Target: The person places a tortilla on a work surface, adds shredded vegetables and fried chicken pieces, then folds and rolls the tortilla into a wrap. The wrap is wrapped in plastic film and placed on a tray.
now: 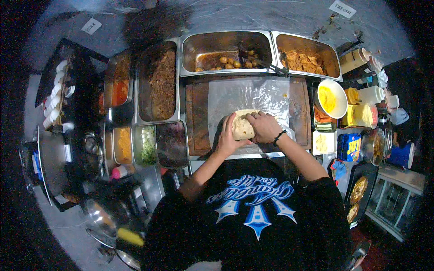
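A folded flatbread wrap (243, 129), pale with brown toasted spots, is between my two hands. My left hand (227, 140) cups its left side, thumb and fingers closed around it. From the right, my right hand (266, 128) grips the top and right side with bent fingers; a dark beaded bracelet circles that wrist. What is inside the wrap is hidden. Below it lies a shiny translucent sheet (224, 93), spread over a brown wooden board (197, 101).
Behind the board stand steel pans, one of small round balls (230, 63), one of orange-brown pieces (303, 61) with tongs (278, 70) on the rim. Left are shredded meat (163, 83) and chopped greens (148, 144). Right are a yellow-filled white bowl (332, 99) and squeeze bottles (371, 95).
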Motion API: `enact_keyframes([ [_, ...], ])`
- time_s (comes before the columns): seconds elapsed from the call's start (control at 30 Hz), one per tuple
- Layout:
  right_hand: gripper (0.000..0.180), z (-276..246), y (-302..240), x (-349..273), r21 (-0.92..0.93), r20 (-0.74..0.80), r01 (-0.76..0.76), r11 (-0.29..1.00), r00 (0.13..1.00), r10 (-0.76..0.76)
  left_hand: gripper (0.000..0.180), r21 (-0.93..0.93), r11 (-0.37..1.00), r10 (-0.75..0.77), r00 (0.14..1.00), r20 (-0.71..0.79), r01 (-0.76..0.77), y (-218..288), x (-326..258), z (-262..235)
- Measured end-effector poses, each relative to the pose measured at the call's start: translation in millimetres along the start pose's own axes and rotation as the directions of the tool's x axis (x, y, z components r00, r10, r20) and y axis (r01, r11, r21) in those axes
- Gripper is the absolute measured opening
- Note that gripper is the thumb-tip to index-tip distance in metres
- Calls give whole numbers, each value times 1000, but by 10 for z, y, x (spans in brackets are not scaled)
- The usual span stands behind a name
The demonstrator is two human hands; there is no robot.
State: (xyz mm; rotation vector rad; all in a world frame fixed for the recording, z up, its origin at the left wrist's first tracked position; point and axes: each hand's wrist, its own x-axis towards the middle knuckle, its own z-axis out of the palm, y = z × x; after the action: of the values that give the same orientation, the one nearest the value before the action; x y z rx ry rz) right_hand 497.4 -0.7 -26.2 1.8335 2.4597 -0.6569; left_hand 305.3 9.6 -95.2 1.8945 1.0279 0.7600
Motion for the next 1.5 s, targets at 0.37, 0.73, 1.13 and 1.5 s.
enact_keyframes([
  [0.37, 83, 75, 95, 57, 10, 15, 8, 1000, 1000, -8, 113, 100, 957, 251, 951, 182, -271, -214, 309, -44],
  [0.73, 82, 130, 107, 86, -6, 69, -52, 999, 996, 53, 99, 109, 966, 201, 948, 247, -233, -285, 376, 15],
  [1.13, 94, 160, 147, 31, 25, 71, -105, 994, 992, 103, 122, 395, 844, 178, 885, 429, -361, 146, 501, 20],
  [1.5, 98, 492, 277, -607, 415, -336, -157, 896, 889, 312, 95, 354, 832, 244, 855, 458, -427, 84, 534, 60],
])
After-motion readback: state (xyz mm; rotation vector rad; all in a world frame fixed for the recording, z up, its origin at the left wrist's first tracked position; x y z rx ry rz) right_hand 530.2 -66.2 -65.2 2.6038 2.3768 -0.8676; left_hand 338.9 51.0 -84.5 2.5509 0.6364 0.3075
